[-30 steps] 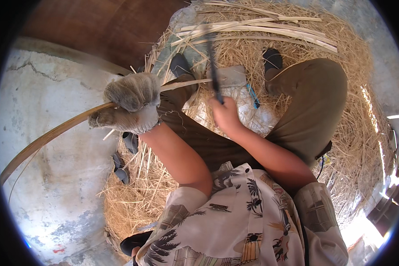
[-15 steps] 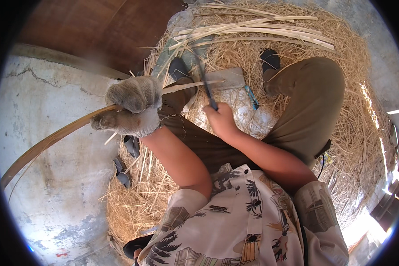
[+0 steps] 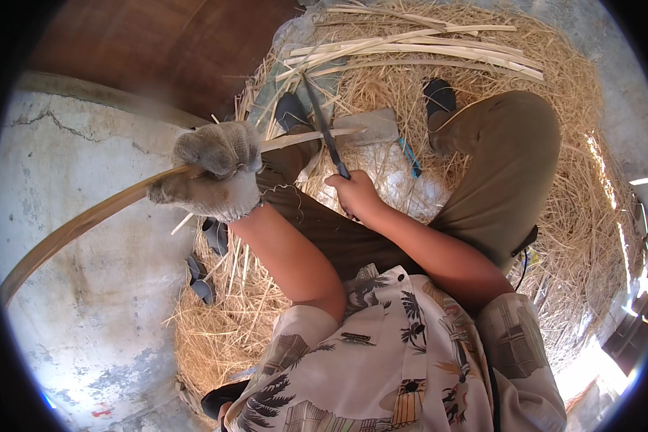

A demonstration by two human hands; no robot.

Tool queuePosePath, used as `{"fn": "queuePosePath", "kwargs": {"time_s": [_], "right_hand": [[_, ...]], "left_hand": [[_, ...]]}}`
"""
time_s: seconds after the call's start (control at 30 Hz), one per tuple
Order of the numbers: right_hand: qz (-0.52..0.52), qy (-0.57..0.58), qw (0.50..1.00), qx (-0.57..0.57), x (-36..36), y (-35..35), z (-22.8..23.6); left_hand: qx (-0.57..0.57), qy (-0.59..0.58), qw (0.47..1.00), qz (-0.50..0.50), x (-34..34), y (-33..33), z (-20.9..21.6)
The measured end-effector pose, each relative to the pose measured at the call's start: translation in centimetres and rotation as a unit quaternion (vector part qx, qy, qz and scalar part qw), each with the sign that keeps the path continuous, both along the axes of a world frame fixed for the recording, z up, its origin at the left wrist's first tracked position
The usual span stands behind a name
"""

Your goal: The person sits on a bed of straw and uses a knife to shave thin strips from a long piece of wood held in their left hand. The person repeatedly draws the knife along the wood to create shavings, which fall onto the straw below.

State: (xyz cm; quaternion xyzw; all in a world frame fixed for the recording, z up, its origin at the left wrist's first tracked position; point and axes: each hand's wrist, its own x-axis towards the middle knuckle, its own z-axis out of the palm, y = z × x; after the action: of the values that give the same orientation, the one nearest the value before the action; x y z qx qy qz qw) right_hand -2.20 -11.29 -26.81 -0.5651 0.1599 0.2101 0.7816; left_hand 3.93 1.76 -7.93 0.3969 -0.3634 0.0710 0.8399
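My left hand (image 3: pixel 216 169), in a dirty knitted glove, is closed round a long split bamboo strip (image 3: pixel 86 225). The strip bends away to the lower left past the wall, and its pale short end (image 3: pixel 284 141) sticks out to the right of the glove. My bare right hand (image 3: pixel 356 194) grips the dark handle of a long narrow knife (image 3: pixel 322 126). The blade points up and slightly left, and it crosses the pale end of the strip. Whether the edge touches the strip I cannot tell.
Straw-like shavings (image 3: pixel 576 180) cover the floor around my legs. Several pale strips (image 3: pixel 439 50) lie beyond my feet. Between my feet are a flat grey block (image 3: pixel 367 126) and a blue tool-like object (image 3: pixel 410 157). A cracked wall (image 3: pixel 86 158) stands on the left.
The knife has shifted slightly left, its blade now tilted further left and less blurred. My right hand has moved a little left and down. The left hand stays almost in place.
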Motion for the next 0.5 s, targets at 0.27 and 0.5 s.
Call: {"fn": "queuePosePath", "kwargs": {"time_s": [0.27, 0.5], "right_hand": [[-0.166, -0.191, 0.967, 0.030, -0.4, 0.0, 3.2], [-0.049, 0.008, 0.992, -0.112, -0.4, -0.9, -0.2]], "left_hand": [[-0.005, 0.017, 1.000, 0.011, -0.3, 0.3, 0.1], [0.010, 0.022, 0.998, 0.063, -0.2, -0.3, -0.1]]}}
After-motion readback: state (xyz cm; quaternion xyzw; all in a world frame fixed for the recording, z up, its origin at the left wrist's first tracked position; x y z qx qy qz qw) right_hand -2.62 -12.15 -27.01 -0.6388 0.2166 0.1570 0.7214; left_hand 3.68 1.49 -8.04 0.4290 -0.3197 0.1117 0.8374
